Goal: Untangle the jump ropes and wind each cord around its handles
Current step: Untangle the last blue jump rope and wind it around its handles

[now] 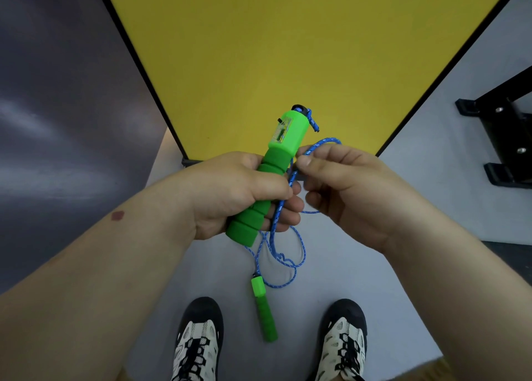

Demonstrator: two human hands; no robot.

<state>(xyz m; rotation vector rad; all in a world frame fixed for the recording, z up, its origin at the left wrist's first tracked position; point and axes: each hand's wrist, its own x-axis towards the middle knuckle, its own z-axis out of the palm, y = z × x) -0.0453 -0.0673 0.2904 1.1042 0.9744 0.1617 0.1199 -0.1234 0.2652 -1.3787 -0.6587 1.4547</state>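
So the left hand (230,196) is wrapped tight around the foam grip of a bright green jump rope handle (270,170), fingers curled all the way round it, and the handle sticks up and away from the person at a slight tilt, with its hard plastic counter end poking out above the fist. There's a black cap at the top of that handle where the blue cord (288,254) comes out in a little knotted stub. The right hand (345,187) is just beside the left one, mostly closed, thumb and forefinger pinching a small loop of the cord right next to the handle's upper grip, and the loop arcs up over the top of those fingers. From there the cord runs down between the two hands, pressed against the left hand's fingertips, then drops below in a few loose, overlapping loops. The lowest loops lead to the second green handle (263,308), which dangles below the hands, tilted a bit, over the pale grey floor (359,280) between the person's two black and white shoes (198,343). Whether it's touching the floor, I can't tell. Past the hands is a big yellow table (288,49) with a black rim, its near edge just behind the raised handle. Off by the right edge a black metal frame (506,133) sits on the floor.
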